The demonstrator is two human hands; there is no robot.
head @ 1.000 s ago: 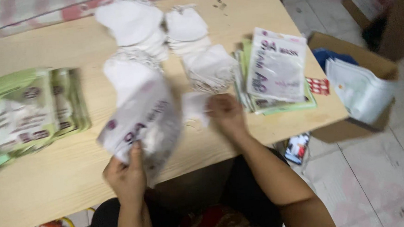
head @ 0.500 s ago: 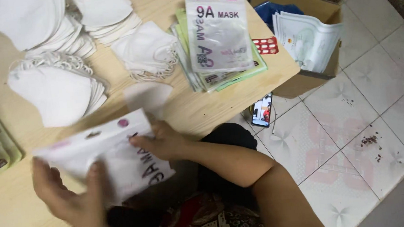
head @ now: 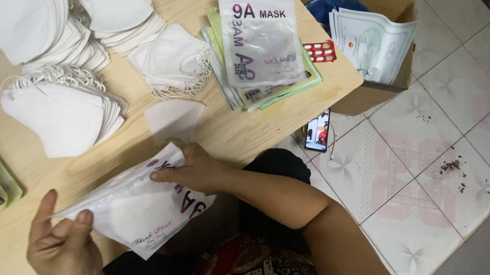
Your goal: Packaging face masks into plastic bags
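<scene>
I hold a clear plastic mask pouch (head: 141, 209) with white masks inside, over the near edge of a wooden table (head: 239, 129). My left hand (head: 65, 250) pinches its lower left corner. My right hand (head: 193, 169) grips its upper edge, fingers laid along the opening. A single white mask (head: 173, 119) lies flat on the table just beyond my right hand. Stacks of white masks (head: 65, 114) sit to the left and at the back.
A pile of empty printed pouches (head: 262, 46) lies at the table's right end. A cardboard box (head: 378, 84) with papers stands on the tiled floor beside it. A phone (head: 318, 130) and a red pill strip (head: 320, 52) lie near the table's edge.
The view has dropped and shifted right. The pouch has tilted, and my right hand has moved from its middle up to its top edge. My left hand stays on the lower corner.
</scene>
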